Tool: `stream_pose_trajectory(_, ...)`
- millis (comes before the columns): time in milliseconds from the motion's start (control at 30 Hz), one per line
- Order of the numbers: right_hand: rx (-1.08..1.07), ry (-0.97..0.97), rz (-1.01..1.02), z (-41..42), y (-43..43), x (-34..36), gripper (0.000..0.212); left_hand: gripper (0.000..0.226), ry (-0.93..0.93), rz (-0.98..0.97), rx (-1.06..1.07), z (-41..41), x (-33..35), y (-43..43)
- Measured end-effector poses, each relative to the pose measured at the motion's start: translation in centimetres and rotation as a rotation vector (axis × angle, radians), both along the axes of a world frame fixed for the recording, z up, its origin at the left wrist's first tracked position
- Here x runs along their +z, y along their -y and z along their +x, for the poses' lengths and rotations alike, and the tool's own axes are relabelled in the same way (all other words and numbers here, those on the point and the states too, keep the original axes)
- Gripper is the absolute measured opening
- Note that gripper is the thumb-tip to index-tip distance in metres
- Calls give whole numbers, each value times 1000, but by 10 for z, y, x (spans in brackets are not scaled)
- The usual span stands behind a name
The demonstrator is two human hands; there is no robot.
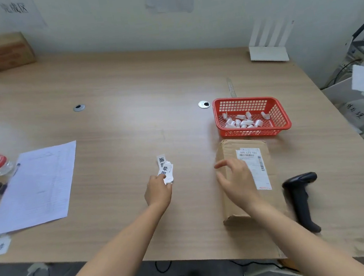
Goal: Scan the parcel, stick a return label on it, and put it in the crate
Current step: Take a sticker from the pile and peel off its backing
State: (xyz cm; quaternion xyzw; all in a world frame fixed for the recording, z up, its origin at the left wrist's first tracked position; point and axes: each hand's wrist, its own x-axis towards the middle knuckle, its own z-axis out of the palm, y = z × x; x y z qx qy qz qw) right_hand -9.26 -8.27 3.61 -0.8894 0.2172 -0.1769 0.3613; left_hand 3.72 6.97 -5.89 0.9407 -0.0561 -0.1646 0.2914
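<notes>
Parcel: the brown cardboard parcel [244,180] lies flat on the wooden table [118,95], near the front edge on the person's right side, its white shipping label [256,166] with barcode facing up.
Right hand: the right hand [235,177] hovers over the parcel's left half, fingers spread and loosely curled, gripping nothing; whether the palm touches the cardboard cannot be told.
Left hand: the left hand [158,191] pinches a small fan of return labels [165,169] between thumb and fingers, printed faces up, well apart from the parcel.
Scanner: the black handheld scanner [301,195] lies on the table just beside the parcel's right edge, nobody holding it.
Basket: a red basket [285,120] sits just behind the parcel, holding white curled scraps [243,120].
Crate: no crate for the finished parcel can be picked out for certain.
Handling, parcel: it looks light and fairly stiff, though creased, so the walls may give a little; a grip across the long sides should carry it, clear of the barcode.
Handling, labels: thin, floppy paper that probably clings once peeled; an edge or corner pinch is the safe hold.
Step in hand: probably peeling one label to press onto bare cardboard beside the shipping label.
</notes>
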Motion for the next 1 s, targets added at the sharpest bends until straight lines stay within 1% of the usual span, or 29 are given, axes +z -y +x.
stream_pose_trajectory(100,182,-167,67,27,-30,-27,14,35,37,98,-25,10,-9,-6)
stream_pose_trajectory(200,233,-297,117,46,-46,-54,19,34,22,100,-20,19,-15,-5)
stream_pose_trajectory(267,237,-348,124,54,-50,-64,21,36,6,88,-23,25,-20,-1)
stream_pose_trajectory(500,201,-384,139,69,-46,-75,21,39,-59,50,23,39,-27,5)
stream_pose_trajectory(633,171,-385,160,76,-45,-76,21,41,-77,27,8,47,-28,4)
stream_pose_trajectory(933,98,-423,196,80,-42,-78,21,30,38,40,-8,43,-32,2)
stream_pose_trajectory(1000,96,-424,210,80,-41,-79,20,24,40,23,0,43,-32,1)
